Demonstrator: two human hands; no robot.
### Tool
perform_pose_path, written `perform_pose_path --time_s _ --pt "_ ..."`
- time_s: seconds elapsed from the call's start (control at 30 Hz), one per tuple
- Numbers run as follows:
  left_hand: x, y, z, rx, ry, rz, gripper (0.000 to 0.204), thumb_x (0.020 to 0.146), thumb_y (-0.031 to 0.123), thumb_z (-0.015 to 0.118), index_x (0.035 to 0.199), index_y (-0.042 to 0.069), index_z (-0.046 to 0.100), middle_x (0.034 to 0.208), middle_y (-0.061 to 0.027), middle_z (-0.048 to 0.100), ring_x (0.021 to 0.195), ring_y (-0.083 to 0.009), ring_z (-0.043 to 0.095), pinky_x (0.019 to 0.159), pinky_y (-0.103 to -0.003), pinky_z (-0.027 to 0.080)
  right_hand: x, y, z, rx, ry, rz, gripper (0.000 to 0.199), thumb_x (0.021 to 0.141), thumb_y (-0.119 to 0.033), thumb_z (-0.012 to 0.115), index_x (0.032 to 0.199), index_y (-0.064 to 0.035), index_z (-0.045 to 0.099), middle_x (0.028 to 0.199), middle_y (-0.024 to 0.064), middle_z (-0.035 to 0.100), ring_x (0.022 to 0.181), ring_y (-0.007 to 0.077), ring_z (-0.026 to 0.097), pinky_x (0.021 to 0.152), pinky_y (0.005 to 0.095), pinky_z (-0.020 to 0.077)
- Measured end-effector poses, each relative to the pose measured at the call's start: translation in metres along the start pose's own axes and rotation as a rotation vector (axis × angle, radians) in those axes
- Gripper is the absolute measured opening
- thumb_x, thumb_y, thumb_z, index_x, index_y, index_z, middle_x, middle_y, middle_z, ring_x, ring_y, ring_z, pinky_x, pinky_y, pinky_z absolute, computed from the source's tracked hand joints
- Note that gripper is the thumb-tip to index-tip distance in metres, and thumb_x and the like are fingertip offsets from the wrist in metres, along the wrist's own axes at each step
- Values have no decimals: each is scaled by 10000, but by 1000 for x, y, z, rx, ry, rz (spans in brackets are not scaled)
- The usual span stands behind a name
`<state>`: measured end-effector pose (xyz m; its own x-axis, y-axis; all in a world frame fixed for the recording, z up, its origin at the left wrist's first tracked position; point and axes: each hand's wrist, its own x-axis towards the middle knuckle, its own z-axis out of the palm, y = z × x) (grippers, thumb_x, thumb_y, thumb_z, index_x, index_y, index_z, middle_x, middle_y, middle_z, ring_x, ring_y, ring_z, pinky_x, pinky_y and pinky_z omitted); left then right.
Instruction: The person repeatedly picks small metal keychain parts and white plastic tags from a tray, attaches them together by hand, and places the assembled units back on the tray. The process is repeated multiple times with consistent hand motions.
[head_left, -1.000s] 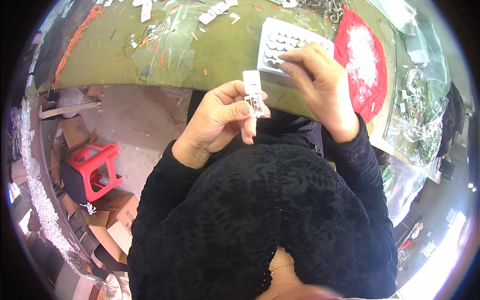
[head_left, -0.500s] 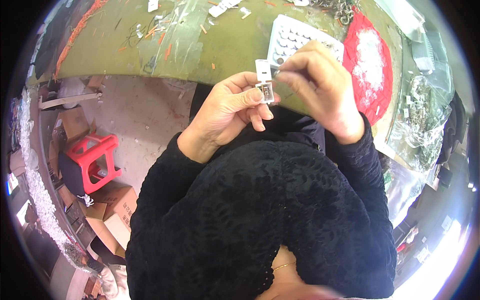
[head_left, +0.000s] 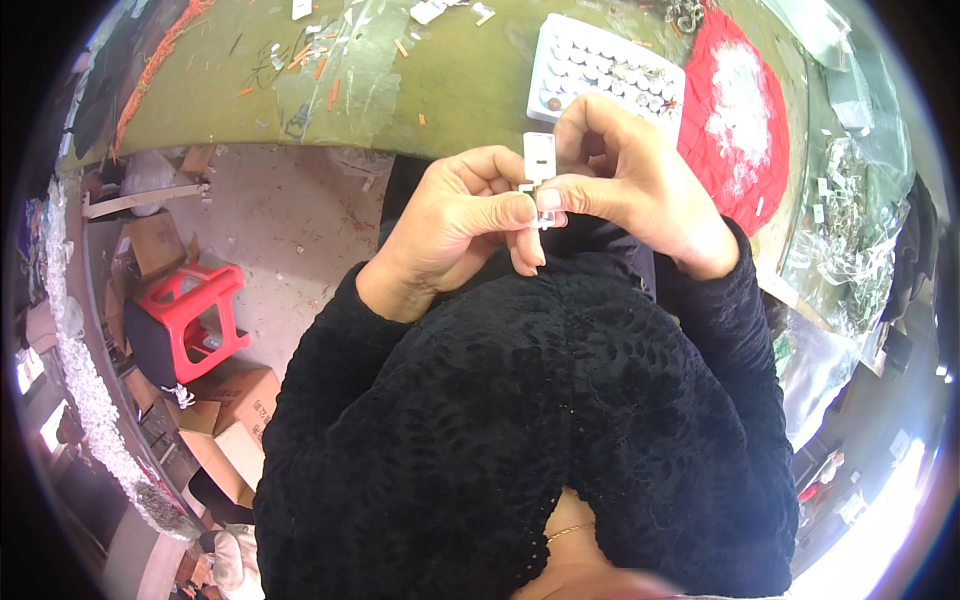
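Note:
Between my hands is a small plastic case (head_left: pixel 540 153) with its white flap lid swung up, away from me. My left hand (head_left: pixel 447 215) grips the case's lower part between thumb and fingers. The thumb of my right hand (head_left: pixel 645 185) presses on the open body from the right, with the fingers curled behind. Both thumbs cover most of the inside, so whatever lies under them is hidden. Just beyond my right hand sits a pale plastic tray (head_left: pixel 541 88) holding rows of small round silvery discs, like button cells.
The green worktop (head_left: pixel 440 90) carries orange scraps and white plastic bits. To the right lies a red cloth (head_left: pixel 700 150) heaped with clear pieces (head_left: pixel 740 110), near clear plastic bags (head_left: pixel 845 240). A red stool (head_left: pixel 195 315) and cardboard box (head_left: pixel 235 400) stand on the left floor.
My right hand has come from beside the tray's near edge, where it pinched something small, down onto the case. Its thumb now presses on the case's body. My left hand keeps its hold.

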<state>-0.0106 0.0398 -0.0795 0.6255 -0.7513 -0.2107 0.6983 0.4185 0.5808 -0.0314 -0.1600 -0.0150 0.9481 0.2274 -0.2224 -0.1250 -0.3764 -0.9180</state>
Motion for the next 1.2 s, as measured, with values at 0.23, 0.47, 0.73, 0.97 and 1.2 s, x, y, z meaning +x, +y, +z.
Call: perform_pose_path --time_s 0.23,0.47,0.73,0.97,1.2 --pt "6 5 1 -130 -101 -72 159 868 48 671 993 -33 613 891 -198 674 612 -198 672 560 -320 586 0 -3 -5 207 -126 -87 336 882 -45 677 1195 8 568 940 28 638 867 91 618 778 243 495" --pt "5 7 -2 -101 -138 -125 177 865 51 677 1008 -30 608 897 -205 682 584 -191 660 540 -283 569 -10 -4 10 -394 235 -572 223 766 56 702 971 -26 669 834 88 637 740 204 649 647 286 522" --pt "6 0 -5 -106 -51 5 173 908 91 653 1019 -31 600 804 -120 654 564 -157 630 501 -282 554 -22 17 22 -493 239 -807 450 735 82 719 1171 26 624 1054 173 627 862 306 673 707 327 557" --pt "6 -8 15 243 87 154 276 931 55 602 1168 -69 536 883 -168 653 613 -199 653 526 -291 569 -27 29 18 -524 340 -724 366 779 23 670 1140 -2 622 977 130 640 761 263 667 641 308 551" --pt "1 -14 30 540 177 230 300 937 9 575 1214 -91 522 926 -186 665 645 -210 674 561 -293 569 -36 30 22 -497 414 -738 220 803 -110 586 988 8 573 783 95 532 664 260 599 571 352 500"
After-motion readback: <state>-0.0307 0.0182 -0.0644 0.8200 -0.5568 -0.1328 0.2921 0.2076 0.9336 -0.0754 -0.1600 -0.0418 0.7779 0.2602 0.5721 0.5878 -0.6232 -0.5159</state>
